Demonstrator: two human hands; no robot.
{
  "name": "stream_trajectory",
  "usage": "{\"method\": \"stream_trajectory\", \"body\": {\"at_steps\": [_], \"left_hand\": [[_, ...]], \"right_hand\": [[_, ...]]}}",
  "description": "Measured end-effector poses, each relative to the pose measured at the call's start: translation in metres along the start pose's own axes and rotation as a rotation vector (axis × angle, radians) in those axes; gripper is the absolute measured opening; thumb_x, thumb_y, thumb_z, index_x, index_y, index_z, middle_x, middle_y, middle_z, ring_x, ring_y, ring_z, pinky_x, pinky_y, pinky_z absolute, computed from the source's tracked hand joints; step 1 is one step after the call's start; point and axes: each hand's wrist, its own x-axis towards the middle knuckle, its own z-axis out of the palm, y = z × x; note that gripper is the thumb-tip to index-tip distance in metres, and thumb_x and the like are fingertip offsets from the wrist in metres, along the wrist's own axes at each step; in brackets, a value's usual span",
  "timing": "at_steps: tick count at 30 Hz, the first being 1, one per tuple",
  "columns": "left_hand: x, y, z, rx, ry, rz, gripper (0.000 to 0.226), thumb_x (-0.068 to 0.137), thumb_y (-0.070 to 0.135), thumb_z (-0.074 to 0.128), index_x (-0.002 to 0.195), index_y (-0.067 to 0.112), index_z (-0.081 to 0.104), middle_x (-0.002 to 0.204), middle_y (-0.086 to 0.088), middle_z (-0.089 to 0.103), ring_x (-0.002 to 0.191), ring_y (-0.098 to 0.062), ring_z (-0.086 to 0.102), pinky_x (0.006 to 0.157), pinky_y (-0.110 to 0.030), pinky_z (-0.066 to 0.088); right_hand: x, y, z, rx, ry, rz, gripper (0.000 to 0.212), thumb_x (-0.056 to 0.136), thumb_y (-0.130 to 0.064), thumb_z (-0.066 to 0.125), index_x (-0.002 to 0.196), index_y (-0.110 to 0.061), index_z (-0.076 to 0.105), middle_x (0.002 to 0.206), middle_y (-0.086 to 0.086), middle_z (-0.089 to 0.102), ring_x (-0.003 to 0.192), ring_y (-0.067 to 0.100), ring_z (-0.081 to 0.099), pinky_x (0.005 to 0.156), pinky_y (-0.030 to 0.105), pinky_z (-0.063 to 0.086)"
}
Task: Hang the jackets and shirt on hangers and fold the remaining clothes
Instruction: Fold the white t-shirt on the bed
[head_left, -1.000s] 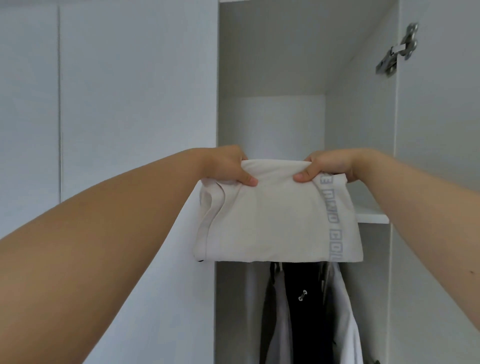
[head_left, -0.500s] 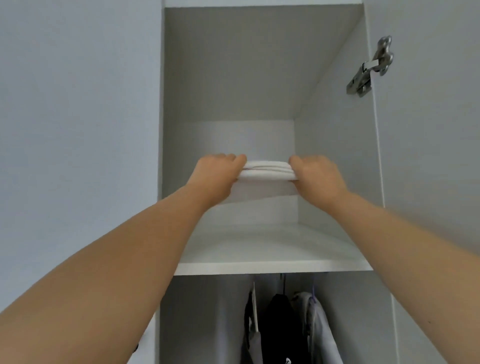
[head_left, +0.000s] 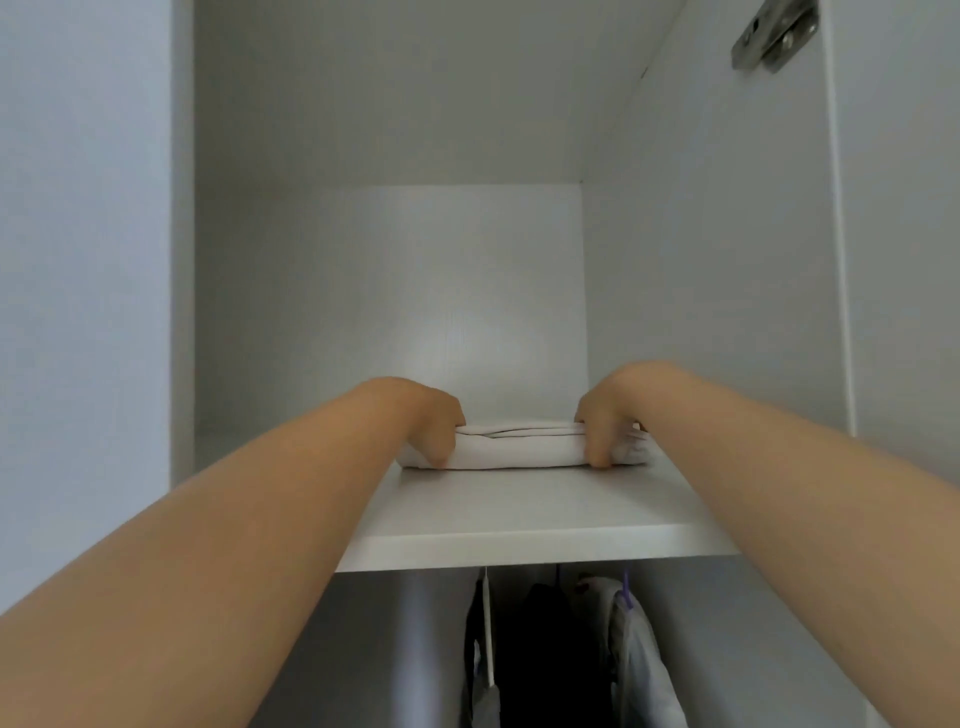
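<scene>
Lower than a moment ago, the folded garment now sits on the shelf. Your left hand and right hand curl round its ends. It looks soft and light, so support both ends.

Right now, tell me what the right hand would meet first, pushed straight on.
The right hand, gripping the folded garment: probably the back wall first; the shelf beyond looks free, depth unclear.

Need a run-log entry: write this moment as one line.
left hand: grips folded white garment | right hand: grips it | garment: on wardrobe shelf | below: hung clothes
</scene>
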Motion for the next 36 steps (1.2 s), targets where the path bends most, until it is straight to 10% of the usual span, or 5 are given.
{"method": "stream_trajectory", "body": {"at_steps": [7, 14, 19, 29, 36], "left_hand": [[0.051, -0.009, -0.029, -0.061, -0.33, -0.081, 0.049, 0.093, 0.011, 0.057, 0.14, 0.015, 0.043, 0.141, -0.008, 0.047, 0.126, -0.03, 0.048, 0.087, -0.035, 0.05], [0.134, -0.014, -0.011, 0.066, -0.355, -0.116, 0.049, 0.095, 0.025, 0.053, 0.141, 0.017, 0.04, 0.143, -0.009, 0.044, 0.123, -0.031, 0.049, 0.095, -0.035, 0.044], [0.18, -0.019, 0.025, 0.045, -0.084, -0.042, 0.041, 0.088, 0.023, 0.048, 0.128, 0.016, 0.052, 0.128, -0.009, 0.057, 0.114, -0.028, 0.057, 0.096, -0.034, 0.046], [0.209, -0.006, 0.074, -0.602, 0.265, 0.141, 0.052, 0.099, 0.012, 0.04, 0.148, 0.015, 0.022, 0.152, -0.003, 0.028, 0.136, -0.019, 0.033, 0.105, -0.02, 0.024], [0.213, -0.007, 0.076, -0.272, 0.465, 0.018, 0.031, 0.1, 0.024, 0.04, 0.13, 0.019, 0.048, 0.128, -0.006, 0.05, 0.115, -0.028, 0.052, 0.087, -0.028, 0.04]], "right_hand": [[0.044, 0.003, -0.049, 0.027, -0.254, 0.134, 0.064, 0.081, -0.027, 0.071, 0.137, -0.006, 0.049, 0.137, 0.014, 0.054, 0.122, 0.03, 0.054, 0.099, 0.039, 0.045], [0.112, -0.006, -0.05, -0.184, -0.134, 0.113, 0.041, 0.087, -0.038, 0.065, 0.114, -0.007, 0.064, 0.117, 0.01, 0.064, 0.103, 0.027, 0.06, 0.083, 0.03, 0.048], [0.159, -0.004, -0.004, -0.187, 0.284, -0.054, 0.04, 0.091, -0.021, 0.056, 0.128, -0.009, 0.054, 0.13, 0.008, 0.057, 0.116, 0.027, 0.058, 0.093, 0.035, 0.048], [0.18, 0.026, 0.027, -0.194, 0.435, 0.132, 0.033, 0.101, -0.015, 0.035, 0.131, -0.012, 0.05, 0.136, 0.007, 0.054, 0.125, 0.024, 0.052, 0.097, 0.034, 0.043], [0.174, 0.006, 0.026, -0.131, 0.651, -0.054, 0.029, 0.094, -0.003, 0.041, 0.121, -0.008, 0.052, 0.123, 0.012, 0.052, 0.113, 0.03, 0.055, 0.085, 0.036, 0.043]]}}
